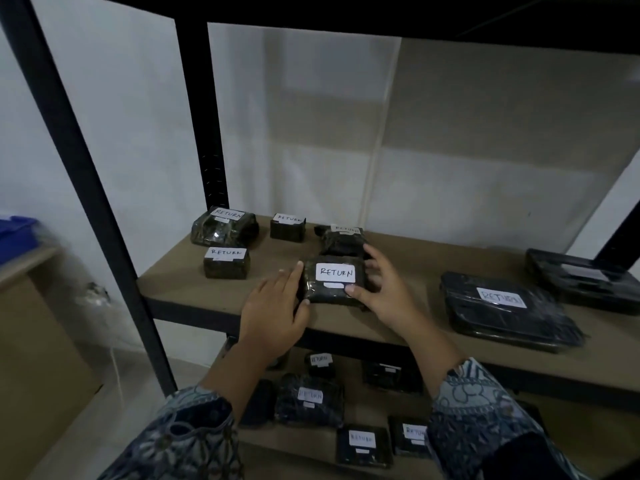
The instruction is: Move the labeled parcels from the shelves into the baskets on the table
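Note:
A small black parcel (pixel 334 282) with a white RETURN label lies near the front of the brown shelf board (pixel 180 282). My left hand (pixel 277 306) touches its left side, fingers spread. My right hand (pixel 384 285) wraps its right side, thumb on the front corner. Whether the parcel is lifted off the board I cannot tell. Other RETURN parcels lie on the same shelf: a bulky one (pixel 225 226) at the back left, a small one (pixel 288 226), another (pixel 227 262), one (pixel 343 239) just behind the held parcel, and a large flat one (pixel 505 310) at the right.
A black tray-like case (pixel 585 278) sits at the shelf's far right. The lower shelf (pixel 363 407) holds several more labeled parcels. Black uprights (pixel 86 188) frame the rack. A cardboard box (pixel 34 341) and a blue bin (pixel 17 230) stand at the left.

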Available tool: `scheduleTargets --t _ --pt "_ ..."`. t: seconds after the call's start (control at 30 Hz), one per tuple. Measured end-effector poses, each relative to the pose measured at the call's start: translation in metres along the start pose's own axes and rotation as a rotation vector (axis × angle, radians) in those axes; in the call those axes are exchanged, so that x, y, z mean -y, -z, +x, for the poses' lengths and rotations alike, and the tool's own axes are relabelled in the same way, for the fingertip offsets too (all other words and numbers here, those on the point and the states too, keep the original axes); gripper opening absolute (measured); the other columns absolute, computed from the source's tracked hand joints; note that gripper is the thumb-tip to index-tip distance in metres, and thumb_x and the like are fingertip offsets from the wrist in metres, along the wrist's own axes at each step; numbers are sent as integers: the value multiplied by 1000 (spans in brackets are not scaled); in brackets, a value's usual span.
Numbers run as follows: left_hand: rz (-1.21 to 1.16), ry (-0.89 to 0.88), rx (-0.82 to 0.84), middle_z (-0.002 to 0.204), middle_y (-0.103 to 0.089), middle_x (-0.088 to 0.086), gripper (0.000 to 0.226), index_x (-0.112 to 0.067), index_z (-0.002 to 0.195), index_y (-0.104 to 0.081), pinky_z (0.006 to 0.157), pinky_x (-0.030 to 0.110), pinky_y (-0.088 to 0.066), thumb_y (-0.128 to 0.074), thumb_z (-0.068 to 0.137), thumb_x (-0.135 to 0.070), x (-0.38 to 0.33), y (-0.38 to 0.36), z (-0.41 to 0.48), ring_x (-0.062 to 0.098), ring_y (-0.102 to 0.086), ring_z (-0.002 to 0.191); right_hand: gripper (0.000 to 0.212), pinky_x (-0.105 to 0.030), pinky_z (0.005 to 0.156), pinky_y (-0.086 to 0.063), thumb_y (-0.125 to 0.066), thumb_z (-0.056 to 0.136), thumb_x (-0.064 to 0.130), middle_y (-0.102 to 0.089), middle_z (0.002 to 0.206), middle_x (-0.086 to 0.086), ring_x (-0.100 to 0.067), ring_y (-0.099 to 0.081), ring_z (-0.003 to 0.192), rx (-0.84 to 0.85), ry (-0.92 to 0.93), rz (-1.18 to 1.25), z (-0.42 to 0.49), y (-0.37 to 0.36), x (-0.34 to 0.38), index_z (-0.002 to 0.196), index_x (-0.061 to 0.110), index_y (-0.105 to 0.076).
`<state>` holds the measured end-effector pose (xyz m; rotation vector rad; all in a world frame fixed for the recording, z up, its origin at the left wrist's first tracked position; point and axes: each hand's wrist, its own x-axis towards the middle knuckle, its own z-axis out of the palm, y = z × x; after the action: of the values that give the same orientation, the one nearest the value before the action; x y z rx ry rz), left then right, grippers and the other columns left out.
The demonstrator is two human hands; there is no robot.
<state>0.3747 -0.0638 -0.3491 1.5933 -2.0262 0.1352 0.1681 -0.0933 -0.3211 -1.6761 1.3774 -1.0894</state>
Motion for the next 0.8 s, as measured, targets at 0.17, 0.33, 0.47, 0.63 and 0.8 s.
scheduleTargets --t 0.17,0.33,0.47,0.63,0.8 --pt "-28 16 11 134 -52 16 64 -12 146 -28 102 45 -36 -36 88 -39 -3 1 -2 29 -45 126 95 -19 90 -50 -78 70 -5 -36 125 -4 -15 -54 109 -74 51 64 -3 -1 0 148 15 -26" --pt "-6 12 15 129 -57 17 61 -4 131 -50 101 44 -38 -29 86 -40 -3 3 -2 31 -52 119 85 -17 81 -54 -77 67 -9 -40 129 -7 -21 -58 106 -118 97 85 -4 -4 0 140 17 -41" --pt "10 7 34 127 -58 15 60 -4 125 -56 101 44 -39 -27 87 -40 -1 1 -2 30 -53 118 75 -13 75 -53 -72 71 -12 -54 115 2 -13 -60 96 -76 67 132 -8 -5 6 134 17 -45" --pt "20 -2 81 133 -53 13 68 -7 127 -55 106 44 -35 -17 86 -45 1 -2 1 29 -46 124 67 -25 80 -55 -74 71 -9 -59 116 -4 -22 -64 95 -115 75 88 -15 -6 17 128 20 -53" --pt "27 -76 91 133 -53 14 65 -7 128 -54 108 47 -29 -15 90 -42 1 -2 -5 30 -42 128 67 -26 80 -55 -74 72 -8 -60 112 -2 -21 -64 100 -212 39 182 -41 -4 15 123 30 -54"
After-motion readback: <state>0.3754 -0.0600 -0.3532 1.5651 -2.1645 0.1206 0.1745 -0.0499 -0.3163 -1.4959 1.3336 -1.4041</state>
